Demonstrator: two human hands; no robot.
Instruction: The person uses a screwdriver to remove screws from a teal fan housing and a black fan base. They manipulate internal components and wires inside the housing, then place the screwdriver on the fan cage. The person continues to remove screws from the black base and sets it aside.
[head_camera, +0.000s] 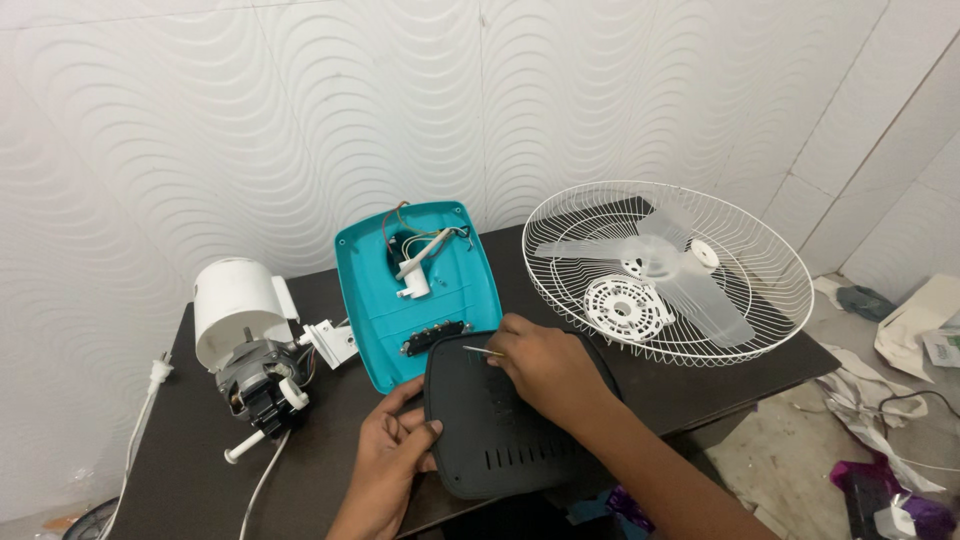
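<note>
Standing against a white wave-textured wall, dark counter (690, 385), with cloths and clutter on the tiled floor at right. Carrying one black base cover (500, 425), one teal base shell (415, 290) with wires, one motor unit (250, 345) under a white cap, one white wire grille (668, 268) cradling one clear blade (690, 280). Left hand (392, 460) curled on the black cover's left edge, thumb on top; right hand (545, 365) closed, pinching a thin screwdriver (482, 351) at the cover's upper edge.

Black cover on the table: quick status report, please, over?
Left hand grips black cover edge. Right hand holds thin tool on it. Teal base touching behind.
</note>
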